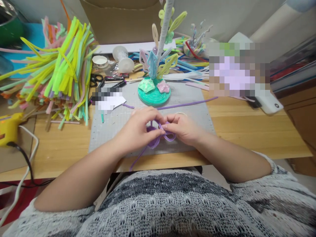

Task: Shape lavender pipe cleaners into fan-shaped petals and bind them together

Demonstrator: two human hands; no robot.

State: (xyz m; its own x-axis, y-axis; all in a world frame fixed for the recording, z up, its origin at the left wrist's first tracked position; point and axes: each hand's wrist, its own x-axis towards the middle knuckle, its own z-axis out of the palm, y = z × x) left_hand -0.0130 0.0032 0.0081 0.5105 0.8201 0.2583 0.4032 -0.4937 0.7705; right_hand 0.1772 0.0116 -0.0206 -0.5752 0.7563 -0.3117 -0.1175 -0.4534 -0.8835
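Observation:
A purple pipe cleaner (153, 141) bent into loops is pinched between both hands over the grey cutting mat (103, 138). My left hand (140, 126) grips it with thumb and fingers from the left. From the right, my right hand (182, 128) pinches the loops close to the left fingertips. One thin purple end trails down past the mat's near edge. Beyond my hands lies a straight purple pipe cleaner (190, 103). Behind it a round teal base (154, 95) carries a wrapped white stem (164, 33) with coloured pipe-cleaner leaves and flowers. My fingers partly hide the loops.
A large bundle of coloured pipe cleaners (61, 62) stands at the left. A yellow glue gun (10, 128) with its cable lies near the left edge. Black scissors (96, 80), a white spool (123, 59) and a white lamp base (268, 102) are farther back.

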